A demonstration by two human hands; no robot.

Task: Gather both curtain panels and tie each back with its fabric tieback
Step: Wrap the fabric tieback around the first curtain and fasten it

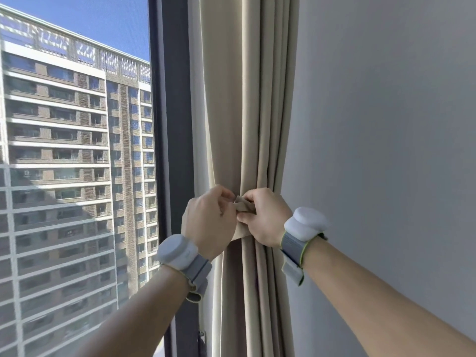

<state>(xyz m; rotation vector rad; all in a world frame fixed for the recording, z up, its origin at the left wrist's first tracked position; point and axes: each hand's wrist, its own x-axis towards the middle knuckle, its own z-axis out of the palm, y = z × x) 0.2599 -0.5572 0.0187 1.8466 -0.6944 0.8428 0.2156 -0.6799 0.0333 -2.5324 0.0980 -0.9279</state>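
Note:
A beige curtain panel [239, 99] hangs gathered into tight folds between the dark window frame and the wall. At its pinched waist a matching beige fabric tieback [244, 205] wraps around the bundle, its ends meeting between my hands. My left hand [206, 217] pinches the tieback's left end with closed fingers. My right hand [262, 215] grips the right end, thumb and fingers pressed on the fabric. Most of the band is hidden behind my hands. Only this one panel is in view.
A dark window frame [175, 124] stands just left of the curtain, with glass showing a tall apartment building [64, 150] outside. A plain grey wall [386, 124] fills the right side. Both wrists carry white strapped devices.

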